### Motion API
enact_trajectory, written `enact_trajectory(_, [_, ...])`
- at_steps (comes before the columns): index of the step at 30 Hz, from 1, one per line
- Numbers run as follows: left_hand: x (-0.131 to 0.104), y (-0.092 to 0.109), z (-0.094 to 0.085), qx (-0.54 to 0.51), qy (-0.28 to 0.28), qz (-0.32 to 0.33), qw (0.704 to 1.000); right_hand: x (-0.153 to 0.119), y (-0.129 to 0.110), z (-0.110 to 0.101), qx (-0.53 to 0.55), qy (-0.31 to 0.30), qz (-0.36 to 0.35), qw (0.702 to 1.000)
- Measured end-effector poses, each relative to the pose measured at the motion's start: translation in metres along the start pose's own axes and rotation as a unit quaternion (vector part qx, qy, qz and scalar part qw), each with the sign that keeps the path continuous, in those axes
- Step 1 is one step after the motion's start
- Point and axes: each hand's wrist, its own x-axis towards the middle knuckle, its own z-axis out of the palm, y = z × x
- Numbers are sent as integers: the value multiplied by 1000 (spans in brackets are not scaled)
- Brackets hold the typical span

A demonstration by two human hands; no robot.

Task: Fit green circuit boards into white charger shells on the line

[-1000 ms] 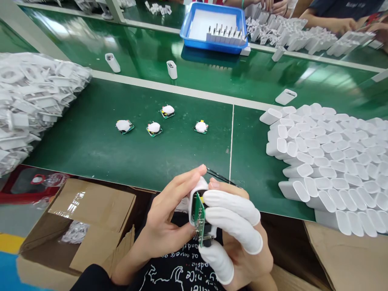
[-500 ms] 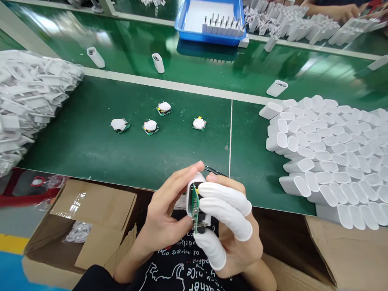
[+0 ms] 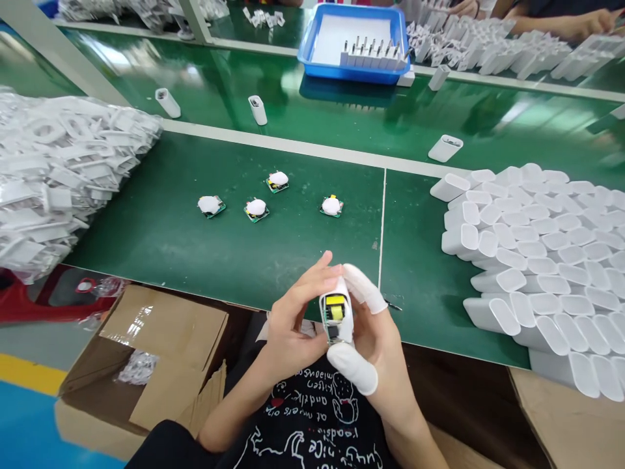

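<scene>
My left hand (image 3: 300, 309) is closed round one side of a white charger housing (image 3: 346, 286), its open end towards me. A circuit board (image 3: 334, 311) with a yellow transformer and black parts sits in that opening. On the other side my right hand (image 3: 381, 345), wearing white finger cots, grips the same housing between thumb and fingers. The thin dark tip of a tool (image 3: 393, 305) shows beyond my right hand; whether I hold it is hidden. Several circuit boards topped with white paste, such as this board (image 3: 256, 208), lie on the green table (image 3: 161, 228).
White housings (image 3: 532, 241) are massed at the right, a bag of white plastic parts (image 3: 73, 176) at the left. Filled housings (image 3: 445, 148) stand on the strip behind, below a blue tray (image 3: 354, 71). A cardboard box (image 3: 161, 326) is below left. Another person's hands (image 3: 586, 26) are far right.
The circuit board has gone from beside the housing's opening to inside it. My right fingers have shifted from the board to the housing's side, and the housing has turned towards me.
</scene>
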Motion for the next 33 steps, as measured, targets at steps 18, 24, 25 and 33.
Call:
enact_trajectory(18, [-7,-2,12,145,132,66,978,-4,13,-4,-242,113,-203,942])
enact_trajectory(24, [-6,1,18,192,150,110,964,0,13,1,-269,144,-267,914])
enact_trajectory(25, [-6,2,18,199,147,116,962,0,13,0,-267,142,-268,915])
enact_trajectory(33, [-6,3,17,177,144,106,968,2,17,-2,-202,92,-228,948])
